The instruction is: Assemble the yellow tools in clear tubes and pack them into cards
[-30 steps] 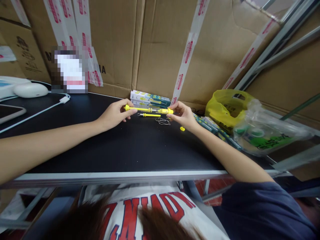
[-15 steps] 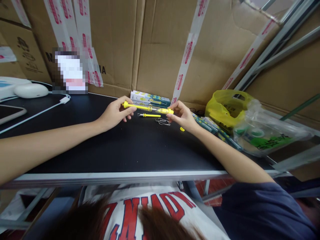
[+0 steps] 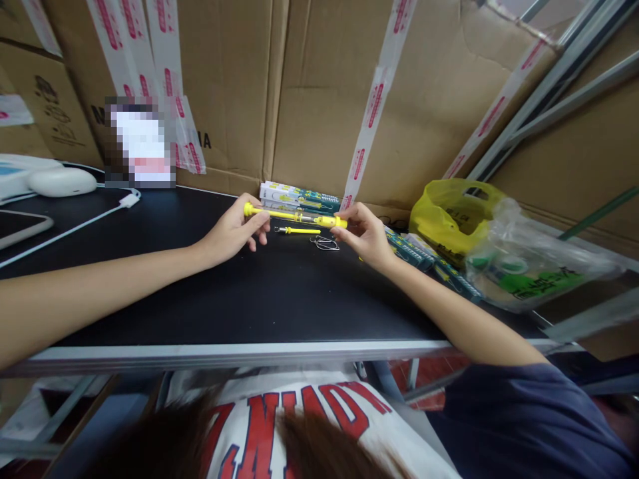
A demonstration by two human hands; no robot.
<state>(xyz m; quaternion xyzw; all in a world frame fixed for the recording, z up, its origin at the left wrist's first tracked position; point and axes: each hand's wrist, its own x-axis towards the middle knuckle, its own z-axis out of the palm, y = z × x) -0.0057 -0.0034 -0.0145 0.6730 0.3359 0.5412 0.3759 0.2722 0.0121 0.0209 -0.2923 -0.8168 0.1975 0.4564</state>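
Observation:
Between my hands is a yellow and clear tubular spring scale (image 3: 304, 217), held almost level above the table. My left hand (image 3: 244, 226) is closed around its left end, thumb in front. At its right end, the thumb and fingers of my right hand (image 3: 367, 233) pinch the yellow cap. Just below the tube lies a thin yellow rod (image 3: 302, 231) with a metal hook at its left tip. Beside that rod rest several metal wire hooks (image 3: 324, 243), overlapping one another. A small yellow piece near my right hand is almost wholly hidden.
Printed boxes (image 3: 299, 195) lie along the cardboard wall (image 3: 319, 100). More printed boxes (image 3: 454, 274) are right of my right hand, by a yellow plastic bag (image 3: 444, 219) and a clear bag (image 3: 539, 266). A white cable (image 3: 74, 226) and a phone (image 3: 24, 226) occupy the left.
The spring scale has turned slightly about its length and stays between both hands. My right hand has shifted a little, now covering most of the small yellow piece.

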